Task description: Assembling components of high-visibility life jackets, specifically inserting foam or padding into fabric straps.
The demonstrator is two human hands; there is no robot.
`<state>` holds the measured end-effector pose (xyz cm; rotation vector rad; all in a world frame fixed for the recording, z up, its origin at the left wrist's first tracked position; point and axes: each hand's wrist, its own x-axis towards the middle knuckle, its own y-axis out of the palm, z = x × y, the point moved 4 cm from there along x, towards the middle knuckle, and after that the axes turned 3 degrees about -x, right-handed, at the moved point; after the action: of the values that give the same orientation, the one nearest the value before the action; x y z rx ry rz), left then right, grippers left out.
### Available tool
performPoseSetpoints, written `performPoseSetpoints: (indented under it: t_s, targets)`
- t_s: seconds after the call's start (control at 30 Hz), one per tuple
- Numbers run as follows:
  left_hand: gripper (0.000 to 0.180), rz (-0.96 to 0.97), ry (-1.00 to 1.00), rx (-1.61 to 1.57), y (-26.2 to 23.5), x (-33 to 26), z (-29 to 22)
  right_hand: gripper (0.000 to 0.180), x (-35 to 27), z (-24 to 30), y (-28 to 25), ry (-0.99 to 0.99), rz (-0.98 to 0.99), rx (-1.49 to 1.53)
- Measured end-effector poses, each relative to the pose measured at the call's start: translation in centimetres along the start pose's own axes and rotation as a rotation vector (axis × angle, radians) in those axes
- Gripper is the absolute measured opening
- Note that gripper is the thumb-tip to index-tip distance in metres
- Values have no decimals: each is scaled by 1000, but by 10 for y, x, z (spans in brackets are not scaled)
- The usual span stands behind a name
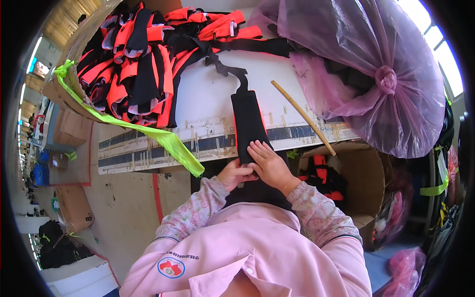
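Note:
A padded black fabric strip (249,121) with an orange edge lies lengthwise over the table's front edge. From its far end a narrow black webbing strap (225,68) runs back toward the pile. At the near end, my left hand (236,174) is closed on the strip's left edge, its fingers curled in. My right hand (272,167) rests on top of the strip with its fingers stretched flat over it. The two hands meet around the near end, which they partly hide.
An open carton (62,89) full of orange and black strips (141,74) stands at the left, a bright green band (170,148) along its rim. A bamboo stick (303,117) overhangs the white table (208,104). Right are a knotted purple bag (386,79) and a box (366,171) below.

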<state>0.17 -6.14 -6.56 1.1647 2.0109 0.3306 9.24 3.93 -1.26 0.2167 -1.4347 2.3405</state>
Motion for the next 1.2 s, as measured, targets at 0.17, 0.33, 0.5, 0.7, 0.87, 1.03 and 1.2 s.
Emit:
performPoseSetpoints:
  t_s: [0.17, 0.33, 0.5, 0.7, 0.87, 1.03, 1.2]
  targets:
    - [45, 46, -291, -94, -2, 7, -11, 51, -1, 7, -2, -3, 58, -32]
    - [38, 42, -282, -87, -13, 17, 7, 56, 6, -6, -7, 211, 130, 401]
    - [29, -81, -168, 54, -19, 24, 23, 69, 37, -3, 10, 55, 105, -140]
    - [33, -146, -78, 163, -20, 30, 29, 76, 98, -31, 35, 73, 46, -253]
    - [37, -138, -45, 213, -22, 31, 33, 79, 145, -69, 56, 242, 41, -149]
    - [36, -116, -13, 121, -19, 23, 30, 81, 134, -62, 41, 154, 93, -251]
    - [24, -175, -83, -129, -13, 4, 2, 58, 28, 6, -11, -34, 282, -317]
